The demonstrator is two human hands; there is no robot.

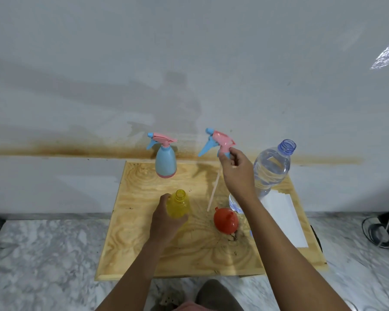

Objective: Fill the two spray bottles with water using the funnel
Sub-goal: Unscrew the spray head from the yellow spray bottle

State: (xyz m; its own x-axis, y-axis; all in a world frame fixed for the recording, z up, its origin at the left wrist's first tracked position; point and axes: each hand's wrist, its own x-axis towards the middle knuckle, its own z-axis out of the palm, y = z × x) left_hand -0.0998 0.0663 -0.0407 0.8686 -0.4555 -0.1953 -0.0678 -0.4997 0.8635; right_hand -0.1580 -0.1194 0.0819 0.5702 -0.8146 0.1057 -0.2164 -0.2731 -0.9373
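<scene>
The left hand (164,223) grasps the yellow translucent plastic bottle (178,204), neck open, over the pale wooden board (144,243). The right hand (238,173) pinches the pink and blue spray head (220,141) in the air. The red plastic funnel (225,221) lies near right. The blue spray bottle (166,161) stands far, and the clear uncapped water bottle (271,169) stands right.
</scene>
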